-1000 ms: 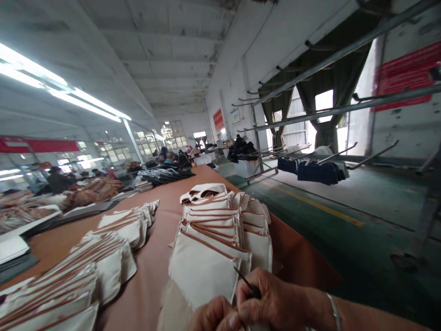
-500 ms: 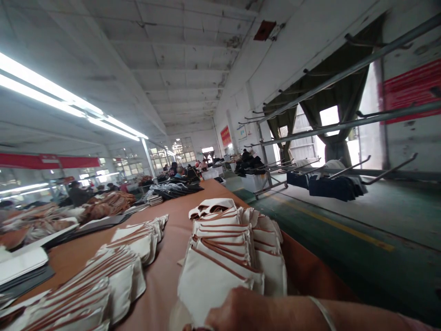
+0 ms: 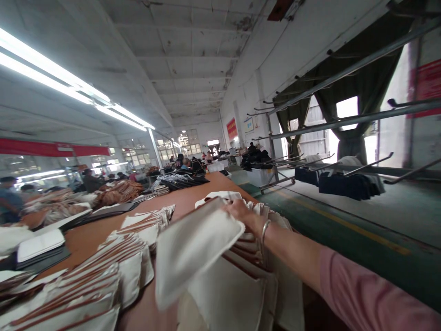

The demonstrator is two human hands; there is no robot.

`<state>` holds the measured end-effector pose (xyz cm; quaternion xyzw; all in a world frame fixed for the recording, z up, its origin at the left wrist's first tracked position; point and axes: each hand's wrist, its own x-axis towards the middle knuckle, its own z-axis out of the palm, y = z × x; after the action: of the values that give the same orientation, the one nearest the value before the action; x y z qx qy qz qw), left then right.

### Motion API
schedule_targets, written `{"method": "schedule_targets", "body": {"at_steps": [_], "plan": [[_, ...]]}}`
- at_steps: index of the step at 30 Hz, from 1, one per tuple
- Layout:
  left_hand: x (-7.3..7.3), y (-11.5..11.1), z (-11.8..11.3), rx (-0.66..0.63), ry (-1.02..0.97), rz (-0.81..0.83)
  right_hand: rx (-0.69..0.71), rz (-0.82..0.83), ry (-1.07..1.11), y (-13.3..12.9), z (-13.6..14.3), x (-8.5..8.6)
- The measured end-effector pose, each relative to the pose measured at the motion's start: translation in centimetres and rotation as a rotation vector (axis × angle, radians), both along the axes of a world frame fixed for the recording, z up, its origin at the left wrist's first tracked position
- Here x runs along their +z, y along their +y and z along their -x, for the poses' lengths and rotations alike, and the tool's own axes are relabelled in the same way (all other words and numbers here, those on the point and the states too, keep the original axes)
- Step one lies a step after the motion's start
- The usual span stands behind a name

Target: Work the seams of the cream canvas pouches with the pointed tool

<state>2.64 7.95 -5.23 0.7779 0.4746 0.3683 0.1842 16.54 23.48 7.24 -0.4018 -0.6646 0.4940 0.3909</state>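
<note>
My right hand [image 3: 239,212] reaches in from the lower right, its fingers closed on the corner of a cream fabric piece [image 3: 196,243]. That piece is blurred and hangs tilted over the table, left of the hand. Below it lies an overlapping pile of cream pieces with brown edges [image 3: 237,289]. Another row of cream pieces with brown edges [image 3: 86,294] lies to the left. My left hand is out of the picture.
The brown table [image 3: 196,197] stretches forward. White and dark stacked sheets [image 3: 41,248] lie at left, with brown bundles [image 3: 120,192] beyond. A metal rack [image 3: 310,124] holding dark pieces stands at right. People are in the background.
My right hand has moved forward and up from the near end of the pile, now with a cream piece raised in it. The view has shifted slightly.
</note>
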Motion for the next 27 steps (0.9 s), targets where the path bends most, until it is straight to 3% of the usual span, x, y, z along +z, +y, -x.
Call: {"method": "schedule_targets", "body": {"at_steps": [2,5,9,11,14,18,22,27], "plan": [[-0.8,2.8,-0.4,0.018,0.043,-0.047,-0.137,0.007,0.034,3.1,-2.4,0.8],[-2.8,4.2,-0.5,0.065,0.12,-0.119,-0.254,0.023,0.05,4.2,-5.0,-1.5],[-6.4,2.1,-0.8,0.159,0.248,-0.201,-0.226,0.011,0.073,0.5,-5.4,-7.3],[-7.4,2.1,-1.2,0.225,0.312,-0.244,-0.18,0.017,0.081,-2.2,-4.7,-9.7],[-7.0,4.4,-2.0,0.231,0.438,-0.323,-0.089,0.016,0.092,-6.0,-3.9,-12.0],[-5.3,7.4,-2.5,0.136,0.578,-0.395,-0.001,-0.096,0.141,-8.7,-4.0,-13.3],[-5.0,7.0,-2.5,0.042,0.72,-0.438,-0.035,-0.146,0.123,-8.3,-4.9,-13.4],[-6.5,5.6,-1.5,0.045,0.848,-0.43,-0.087,-0.161,0.075,-6.6,-4.8,-13.5]]}}
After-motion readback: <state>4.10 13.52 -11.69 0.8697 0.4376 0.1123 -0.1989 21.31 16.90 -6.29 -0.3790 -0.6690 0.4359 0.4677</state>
